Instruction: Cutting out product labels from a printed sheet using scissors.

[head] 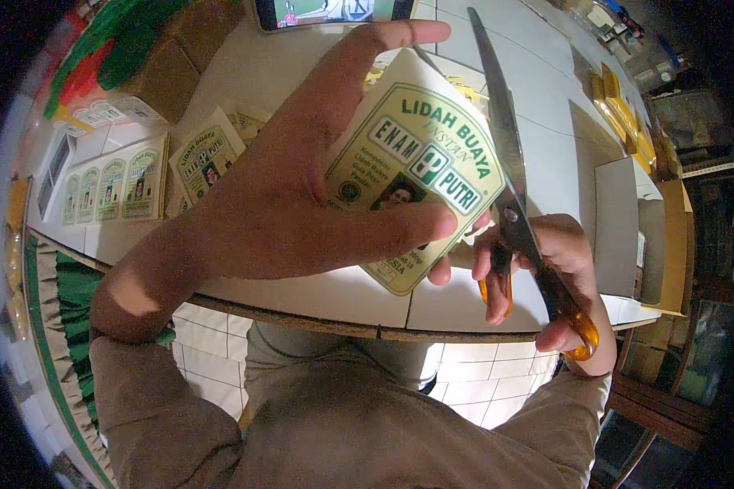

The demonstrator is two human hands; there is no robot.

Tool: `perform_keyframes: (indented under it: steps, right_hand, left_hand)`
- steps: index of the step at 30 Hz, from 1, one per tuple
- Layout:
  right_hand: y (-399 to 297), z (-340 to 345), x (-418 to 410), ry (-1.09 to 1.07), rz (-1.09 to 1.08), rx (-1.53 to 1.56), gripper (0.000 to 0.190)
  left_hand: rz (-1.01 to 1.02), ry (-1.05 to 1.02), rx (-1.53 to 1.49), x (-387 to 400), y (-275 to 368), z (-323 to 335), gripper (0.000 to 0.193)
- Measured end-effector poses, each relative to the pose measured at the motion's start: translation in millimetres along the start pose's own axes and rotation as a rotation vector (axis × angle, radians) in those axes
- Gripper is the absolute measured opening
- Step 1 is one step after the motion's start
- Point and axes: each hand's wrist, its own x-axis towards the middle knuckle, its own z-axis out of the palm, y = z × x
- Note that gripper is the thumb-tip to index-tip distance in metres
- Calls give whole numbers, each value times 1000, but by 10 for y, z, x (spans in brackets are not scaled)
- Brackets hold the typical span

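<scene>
My left hand [269,202] holds a cream paper label [465,131] with green lettering and a small portrait, its thumb across the front and other fingers behind. The label is tilted, with a pointed upper corner and a rounded lower end. In my right hand [559,244] is a pair of scissors [511,183] with amber handles, thumb through one loop and fingers in the other. The blades are spread. One long blade runs up along the label's right edge; the other is mostly hidden behind the paper. Yellowish paper scraps [474,88] show behind the label.
A white tiled table [342,305] lies under my hands. On the left are a printed label sheet [113,189] and loose labels [208,159]. A screen device [336,13] stands at the far edge. An open carton [627,226] and yellow packets [624,116] are on the right.
</scene>
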Motion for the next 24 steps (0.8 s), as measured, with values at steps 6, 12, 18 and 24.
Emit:
perform_keyframes:
  steps: [6,12,18,24]
  right_hand:
    - [15,-13,0,3,-38,-67,45]
    - [35,18,-7,89,-83,17,44]
    - [-19,0,-7,72,-12,-16,41]
    - [9,8,-17,90,-55,-13,41]
  left_hand:
    - [21,-16,-24,13,-8,-9,82]
    - [-74,58,-187,28,237,168,80]
    - [-92,82,-232,8,248,197,80]
    - [-87,86,-235,-43,225,164,81]
